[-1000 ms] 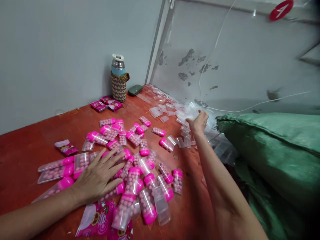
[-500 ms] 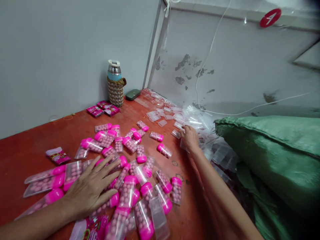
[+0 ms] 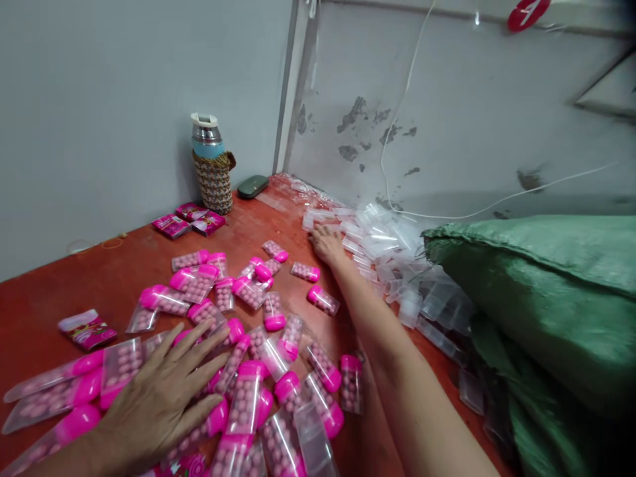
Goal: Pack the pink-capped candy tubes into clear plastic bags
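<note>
My left hand (image 3: 173, 384) lies flat with its fingers spread over a heap of small clear plastic boxes with pink caps, filled with pink candy balls. One such candy box (image 3: 245, 397) lies just right of my thumb. My right hand (image 3: 326, 244) reaches to the far side of the table, fingers stretched out and pointing down at the left edge of a pile of clear plastic cases (image 3: 385, 235). Nothing shows gripped in it. One clear case (image 3: 314, 434) without visible candy lies among the filled boxes at the front.
A green sack (image 3: 536, 285) stands at the right against the pile. A flask (image 3: 213, 172) in a knitted cover, a dark green case (image 3: 253, 187) and pink printed packets (image 3: 171, 225) are by the left wall. Another packet (image 3: 88, 329) lies on the red table (image 3: 44, 298).
My right hand has moved left and farther away along the clear cases; the loose ones there now lie closer to the pile. My left hand stays spread on the candy boxes. The view has shifted slightly.
</note>
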The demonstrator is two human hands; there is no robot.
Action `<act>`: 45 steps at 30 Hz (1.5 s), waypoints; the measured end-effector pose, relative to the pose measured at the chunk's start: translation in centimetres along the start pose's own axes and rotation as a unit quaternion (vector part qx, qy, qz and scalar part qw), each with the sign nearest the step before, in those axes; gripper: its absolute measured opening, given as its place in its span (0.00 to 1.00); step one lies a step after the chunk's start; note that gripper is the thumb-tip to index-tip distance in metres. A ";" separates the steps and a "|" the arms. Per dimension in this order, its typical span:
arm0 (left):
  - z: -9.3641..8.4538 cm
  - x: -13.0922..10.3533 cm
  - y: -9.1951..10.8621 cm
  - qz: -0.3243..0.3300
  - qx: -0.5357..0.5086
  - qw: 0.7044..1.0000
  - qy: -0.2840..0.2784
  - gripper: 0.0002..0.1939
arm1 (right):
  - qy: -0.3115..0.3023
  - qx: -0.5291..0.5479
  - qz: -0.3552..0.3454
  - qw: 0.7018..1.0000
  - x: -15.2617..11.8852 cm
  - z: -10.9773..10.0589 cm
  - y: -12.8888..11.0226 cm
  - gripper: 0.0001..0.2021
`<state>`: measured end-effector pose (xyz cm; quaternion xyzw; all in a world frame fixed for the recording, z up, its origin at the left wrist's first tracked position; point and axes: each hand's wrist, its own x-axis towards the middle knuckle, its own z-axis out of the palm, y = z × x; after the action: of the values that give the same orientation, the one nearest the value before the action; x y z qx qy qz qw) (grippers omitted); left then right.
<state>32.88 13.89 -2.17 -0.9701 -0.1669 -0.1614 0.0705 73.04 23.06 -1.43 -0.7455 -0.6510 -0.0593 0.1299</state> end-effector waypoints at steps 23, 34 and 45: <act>-1.9 1.4 0.7 -0.059 -0.072 0.989 -0.113 0.30 | -0.069 0.162 0.090 0.980 -24.9 -5.2 -14.0 0.29; -8.2 -1.9 4.2 -0.124 -0.189 0.973 -0.048 0.30 | -0.076 0.048 -0.011 0.996 -32.1 -10.1 -17.8 0.18; -11.5 -9.5 8.6 -0.164 -0.226 0.957 0.075 0.19 | 0.191 0.020 0.209 0.959 -28.3 -15.3 -10.8 0.30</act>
<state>24.05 0.76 4.71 -0.9054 -0.2768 -0.2761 -0.1655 59.45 -6.87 7.19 -0.8371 -0.4445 -0.1588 0.2766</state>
